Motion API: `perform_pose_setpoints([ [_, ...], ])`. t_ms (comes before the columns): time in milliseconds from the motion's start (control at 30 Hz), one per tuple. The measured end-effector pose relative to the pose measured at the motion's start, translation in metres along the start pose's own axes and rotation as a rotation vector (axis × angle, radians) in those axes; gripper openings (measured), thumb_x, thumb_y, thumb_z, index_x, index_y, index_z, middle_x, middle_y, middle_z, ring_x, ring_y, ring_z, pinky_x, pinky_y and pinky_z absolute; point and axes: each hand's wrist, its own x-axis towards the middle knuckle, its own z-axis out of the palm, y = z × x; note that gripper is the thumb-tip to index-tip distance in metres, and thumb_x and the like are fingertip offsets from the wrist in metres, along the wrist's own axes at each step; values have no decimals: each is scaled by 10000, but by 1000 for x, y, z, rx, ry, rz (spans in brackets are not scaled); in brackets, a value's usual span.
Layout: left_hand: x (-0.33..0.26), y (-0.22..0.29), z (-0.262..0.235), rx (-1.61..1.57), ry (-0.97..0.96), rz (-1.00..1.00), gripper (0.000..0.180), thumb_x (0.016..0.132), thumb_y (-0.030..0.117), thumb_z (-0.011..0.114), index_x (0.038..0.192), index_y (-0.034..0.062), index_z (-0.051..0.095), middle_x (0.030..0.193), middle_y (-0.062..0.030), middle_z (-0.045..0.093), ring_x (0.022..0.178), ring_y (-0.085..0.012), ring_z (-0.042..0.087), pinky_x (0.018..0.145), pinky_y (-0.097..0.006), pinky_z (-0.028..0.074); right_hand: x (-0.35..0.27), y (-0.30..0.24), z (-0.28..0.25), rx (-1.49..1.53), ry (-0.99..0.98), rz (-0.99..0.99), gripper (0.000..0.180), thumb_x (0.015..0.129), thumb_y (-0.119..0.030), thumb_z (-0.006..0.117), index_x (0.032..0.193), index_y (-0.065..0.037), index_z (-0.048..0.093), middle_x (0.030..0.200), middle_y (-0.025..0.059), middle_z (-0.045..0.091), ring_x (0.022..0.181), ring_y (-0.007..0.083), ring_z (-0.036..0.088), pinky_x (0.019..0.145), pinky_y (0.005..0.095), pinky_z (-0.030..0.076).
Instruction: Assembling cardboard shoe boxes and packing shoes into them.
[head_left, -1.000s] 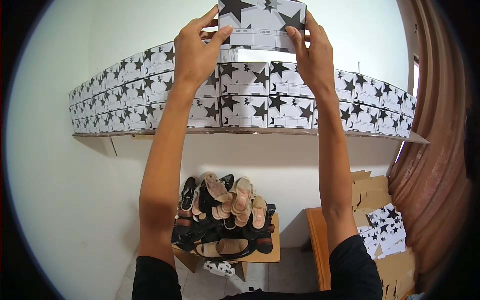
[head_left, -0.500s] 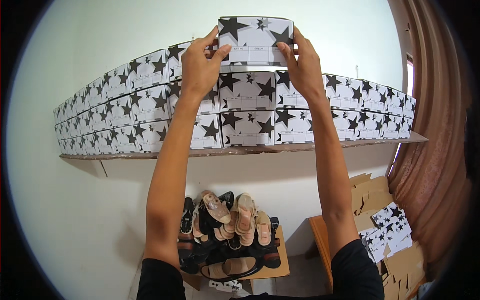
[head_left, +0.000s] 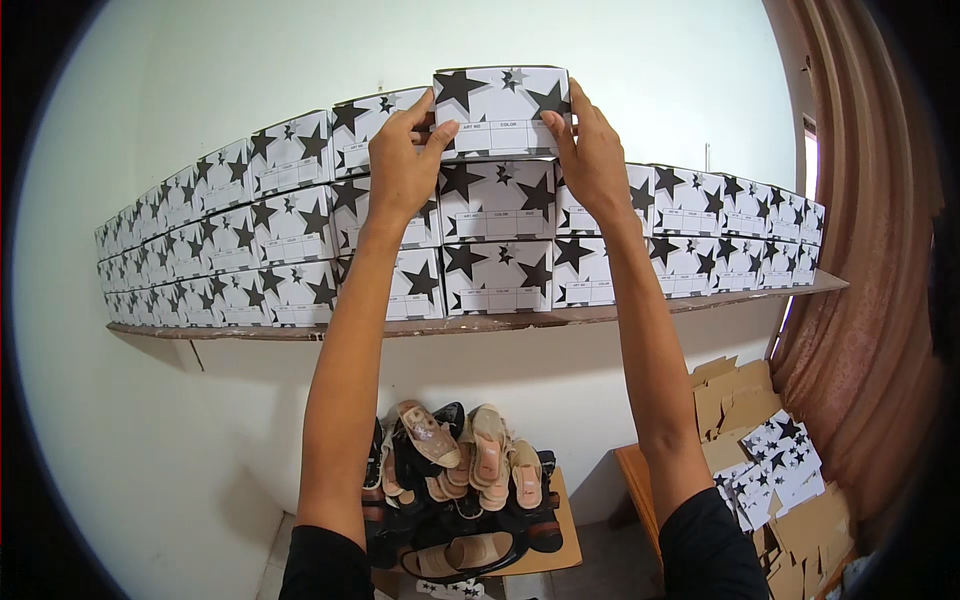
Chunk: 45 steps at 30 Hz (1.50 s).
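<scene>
Holding: a white box printed with dark stars, roughly level, filling the space between the fingers of my two hands.
Left hand: thumb laid on the front face near its lower left corner, the other fingers along the left side, partly hidden.
Right hand: thumb on the front face near its right edge, the other fingers along the right side.
Box position: above the middle of the shelf, at third-row height, just right of the top row's last box; its lower edge meets the top of the box beneath in my view, but I cannot tell whether it bears on it.
Shelf load: stacked boxes with the same stars, three high from the left end to beside my left hand, two high from under my box toward the right corner.
Bench: below the shelf, heaped with shoes, its right edge showing past them.
Cardboard: flat brown and star-printed pieces piled at lower right, beside the brown curtain.
</scene>
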Motion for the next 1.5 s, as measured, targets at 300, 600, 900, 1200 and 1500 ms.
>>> perform_pose_setpoints([
  [300, 14, 0, 7, 87, 17, -27, 545, 903, 243, 766, 1372, 19, 602, 983, -133, 724, 829, -164, 703, 754, -295, 548, 5, 9, 3, 59, -18, -43, 692, 995, -405, 605, 1469, 53, 396, 1065, 239, 632, 870, 372, 687, 773, 442, 554],
  [600, -9, 3, 12, 284, 144, 198, 365, 902, 178, 732, 1250, 79, 686, 1168, -119, 681, 1059, -254, 648, 876, -355, 531, -14, -3, 12, -12, 141, -157, 638, 892, -314, 767, 1298, 56, 441, 1178, 216, 525, 816, 383, 693, 642, 403, 591],
  [900, -52, -9, 25, 957, 16, 326, 504, 1024, 473, 495, 1428, 182, 570, 1595, -25, 396, 1487, -276, 288, 1117, -702, 98, -44, 20, 15, -283, 51, -202, 652, 930, -471, 678, 1412, -58, 528, 1427, 251, 403, 1366, 447, 369, 1089, 650, 324],
  [1200, -110, 64, -6, 345, -119, 180, 620, 953, 390, 648, 1486, 118, 483, 1480, -205, 504, 1341, -333, 498, 1137, -506, 305, -78, -18, -76, -124, -227, -81, 762, 949, -413, 672, 1558, -117, 320, 1303, 255, 549, 1217, 418, 547, 1013, 506, 455],
  [1500, -380, 78, -16, -807, -841, -646, 396, 935, 171, 703, 1269, -25, 621, 1184, -157, 699, 1063, -203, 684, 926, -337, 527, -306, -32, -194, 46, -772, 552, 594, 992, -399, 615, 1451, -56, 456, 1388, 232, 538, 1293, 362, 529, 1048, 440, 446],
])
